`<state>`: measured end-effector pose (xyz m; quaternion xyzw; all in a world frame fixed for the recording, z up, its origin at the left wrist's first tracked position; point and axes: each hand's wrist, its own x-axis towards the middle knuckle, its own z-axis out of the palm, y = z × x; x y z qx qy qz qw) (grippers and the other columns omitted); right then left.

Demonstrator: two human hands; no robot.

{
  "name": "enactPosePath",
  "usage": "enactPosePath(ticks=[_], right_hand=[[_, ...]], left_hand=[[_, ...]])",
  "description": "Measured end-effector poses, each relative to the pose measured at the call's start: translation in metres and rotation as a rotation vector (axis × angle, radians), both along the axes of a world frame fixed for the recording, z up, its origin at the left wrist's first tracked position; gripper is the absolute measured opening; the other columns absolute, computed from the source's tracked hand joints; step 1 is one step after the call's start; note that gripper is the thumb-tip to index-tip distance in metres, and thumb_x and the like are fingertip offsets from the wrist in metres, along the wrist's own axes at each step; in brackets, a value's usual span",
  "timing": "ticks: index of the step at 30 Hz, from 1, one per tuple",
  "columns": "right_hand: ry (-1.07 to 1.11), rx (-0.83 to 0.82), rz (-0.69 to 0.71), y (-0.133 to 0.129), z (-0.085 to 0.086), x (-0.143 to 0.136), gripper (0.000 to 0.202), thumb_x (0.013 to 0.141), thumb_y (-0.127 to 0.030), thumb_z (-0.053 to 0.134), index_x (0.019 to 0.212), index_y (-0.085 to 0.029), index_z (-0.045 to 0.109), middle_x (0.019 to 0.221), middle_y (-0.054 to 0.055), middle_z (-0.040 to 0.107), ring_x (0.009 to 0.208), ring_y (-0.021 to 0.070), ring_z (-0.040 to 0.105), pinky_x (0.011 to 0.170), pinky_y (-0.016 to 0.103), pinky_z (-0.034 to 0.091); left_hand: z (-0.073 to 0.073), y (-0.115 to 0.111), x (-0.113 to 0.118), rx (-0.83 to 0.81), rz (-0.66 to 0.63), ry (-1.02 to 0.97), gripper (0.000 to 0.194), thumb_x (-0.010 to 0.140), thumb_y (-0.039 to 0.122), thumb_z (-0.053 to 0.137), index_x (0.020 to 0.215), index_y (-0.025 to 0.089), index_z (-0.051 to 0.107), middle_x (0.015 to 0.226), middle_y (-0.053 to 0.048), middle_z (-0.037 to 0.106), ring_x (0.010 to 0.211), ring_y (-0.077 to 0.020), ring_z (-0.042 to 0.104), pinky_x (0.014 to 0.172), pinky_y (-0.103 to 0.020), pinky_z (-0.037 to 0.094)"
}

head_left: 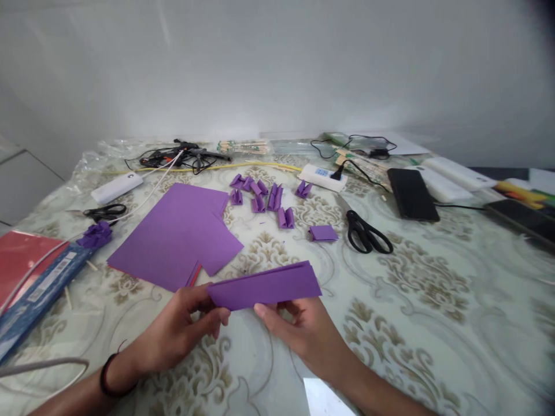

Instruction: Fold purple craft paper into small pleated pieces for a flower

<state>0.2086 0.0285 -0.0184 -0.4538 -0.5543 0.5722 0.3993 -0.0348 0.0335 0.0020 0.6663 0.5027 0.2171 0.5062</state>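
Between my two hands is a folded strip of purple paper (266, 287), raised over the front of the table. My left hand (184, 326) pinches its left end, thumb below the near edge. From underneath, my right hand (299, 329) grips the lower edge toward the right, its other fingers partly hidden behind the paper. Just beyond lies a stack of purple sheets (173, 231) with a little red showing at one edge. Several small folded purple pieces (274, 196) stand farther back, and a flatter folded piece (323, 233) rests nearer on the right.
Black-handled scissors (367, 232) lie on the right, near a black phone (413, 195). At the back is a white power strip (323, 177) with a black plug. A second pair of scissors (104, 212), a crumpled purple piece (95, 235) and a blue package (41, 294) occupy the left.
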Motion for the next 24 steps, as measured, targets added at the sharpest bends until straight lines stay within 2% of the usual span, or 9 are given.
enactPosePath(ticks=[3, 8, 12, 15, 18, 24], right_hand=[[0.002, 0.014, -0.014, 0.003, -0.001, 0.000, 0.035, 0.094, -0.045, 0.068, 0.071, -0.022, 0.054, 0.067, -0.003, 0.050, 0.064, 0.0157, 0.048, 0.062, 0.029, 0.042], [0.013, 0.002, -0.031, 0.004, 0.004, -0.001, 0.035, 0.091, -0.046, 0.072, 0.070, -0.023, 0.056, 0.065, -0.002, 0.053, 0.065, 0.0167, 0.050, 0.061, 0.029, 0.045], [0.047, -0.020, -0.026, 0.003, 0.008, -0.002, 0.031, 0.091, -0.045, 0.072, 0.075, -0.022, 0.059, 0.071, -0.001, 0.057, 0.069, 0.0177, 0.054, 0.067, 0.031, 0.047], [0.071, -0.040, -0.022, 0.003, 0.007, -0.002, 0.032, 0.091, -0.046, 0.073, 0.076, -0.021, 0.059, 0.073, -0.001, 0.057, 0.071, 0.0175, 0.054, 0.070, 0.032, 0.047], [0.079, -0.048, -0.016, 0.003, 0.008, -0.003, 0.037, 0.091, -0.049, 0.075, 0.073, -0.021, 0.058, 0.070, -0.003, 0.053, 0.067, 0.0161, 0.050, 0.065, 0.030, 0.044], [0.041, -0.053, -0.020, 0.004, 0.015, -0.003, 0.041, 0.087, -0.050, 0.078, 0.066, -0.023, 0.055, 0.065, -0.003, 0.054, 0.062, 0.0159, 0.050, 0.062, 0.030, 0.045]], left_hand=[[-0.004, 0.003, 0.000, -0.004, 0.047, -0.011, 0.034, 0.102, 0.043, 0.065, 0.080, 0.017, 0.070, 0.068, -0.003, 0.073, 0.064, -0.0171, 0.065, 0.062, -0.026, 0.047], [-0.003, 0.006, -0.003, 0.060, 0.076, -0.011, 0.040, 0.101, 0.045, 0.065, 0.073, 0.018, 0.066, 0.063, -0.003, 0.072, 0.059, -0.0166, 0.063, 0.057, -0.026, 0.046], [-0.001, 0.004, -0.006, 0.115, 0.044, 0.024, 0.040, 0.104, 0.044, 0.063, 0.073, 0.017, 0.066, 0.065, -0.003, 0.072, 0.061, -0.0162, 0.063, 0.061, -0.026, 0.048], [0.001, 0.002, -0.006, 0.111, 0.002, -0.006, 0.036, 0.105, 0.043, 0.061, 0.081, 0.017, 0.068, 0.071, -0.003, 0.072, 0.067, -0.0170, 0.065, 0.065, -0.026, 0.049], [0.002, 0.002, -0.004, 0.118, -0.029, -0.054, 0.029, 0.105, 0.039, 0.062, 0.088, 0.017, 0.070, 0.074, -0.003, 0.073, 0.068, -0.0168, 0.065, 0.064, -0.025, 0.049], [0.006, 0.002, -0.002, 0.146, -0.018, -0.058, 0.028, 0.103, 0.034, 0.063, 0.083, 0.016, 0.070, 0.069, -0.002, 0.071, 0.064, -0.0155, 0.064, 0.061, -0.024, 0.046]])
